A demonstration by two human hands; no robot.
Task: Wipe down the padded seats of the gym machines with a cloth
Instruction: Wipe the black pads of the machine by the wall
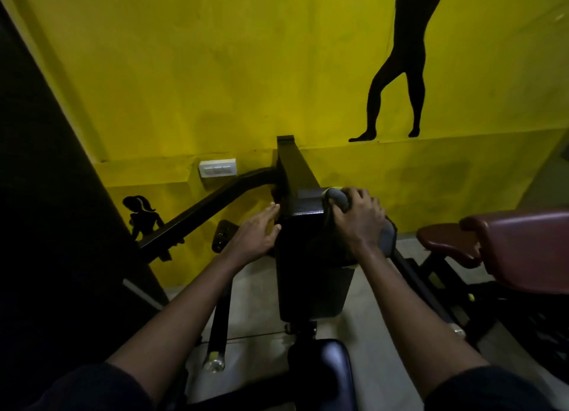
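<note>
A yellow wall [215, 72] fills the upper half of the view, painted with a tall black silhouette of a standing figure [397, 81] on the right and a smaller ponytailed silhouette [141, 216] low on the left. Below it, a black machine frame [215, 204] slopes up to a central post. In front of that post stands an upright black pad [308, 281], and both arms reach forward to it. A maroon padded seat [523, 250] sits to the right, well apart from the hands. A black seat [323, 367] lies at the bottom, between the forearms. The left hand [255, 235] lies with straight, spread fingers flat against the pad's left side. The right hand [357, 216] curls its fingers over a grey cloth [338, 199] and presses it onto the pad's upper right edge. The cloth bunches out beyond the fingertips and shows again beside the wrist. A white switch plate [217, 167] sits on the wall to the left of the post.
</note>
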